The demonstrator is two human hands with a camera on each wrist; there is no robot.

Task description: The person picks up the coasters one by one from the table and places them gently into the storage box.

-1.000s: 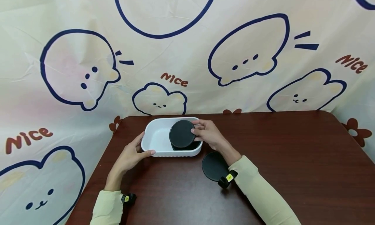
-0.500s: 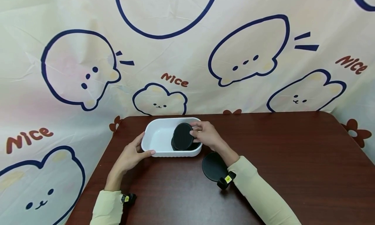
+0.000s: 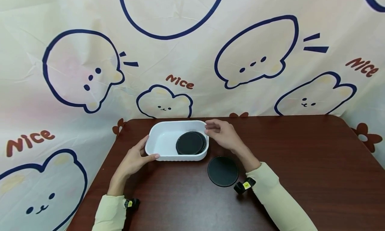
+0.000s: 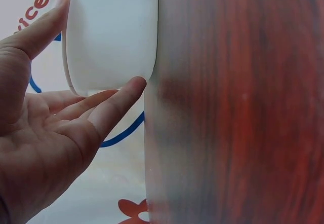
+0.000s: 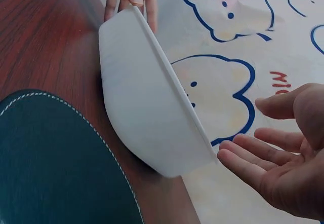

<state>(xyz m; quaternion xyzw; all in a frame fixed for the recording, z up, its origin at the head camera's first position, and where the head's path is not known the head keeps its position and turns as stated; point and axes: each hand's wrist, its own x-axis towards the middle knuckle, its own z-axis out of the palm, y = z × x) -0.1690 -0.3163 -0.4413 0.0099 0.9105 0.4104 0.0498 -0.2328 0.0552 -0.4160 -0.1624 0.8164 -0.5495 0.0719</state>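
A white oblong plastic basin stands near the table's far edge. My left hand holds its left end, thumb on the near rim and fingers round the end wall, as the left wrist view also shows. Inside the basin, at its right end, lie stacked round black coasters; their number is hard to tell. My right hand is beside the basin's right rim with fingers extended and nothing held. Another round coaster lies flat on the table below that hand; in the right wrist view this coaster shows pale edge stitching.
The dark brown wooden table stretches right and toward me. Behind it hangs a pale cloth printed with cartoon animals, close to the basin's far side. Each forearm has a small black wrist camera strapped on.
My right hand was lowering a tilted coaster into the basin. It has let go and drawn back to the right; the coaster now lies flat on the stack. My left hand stays put.
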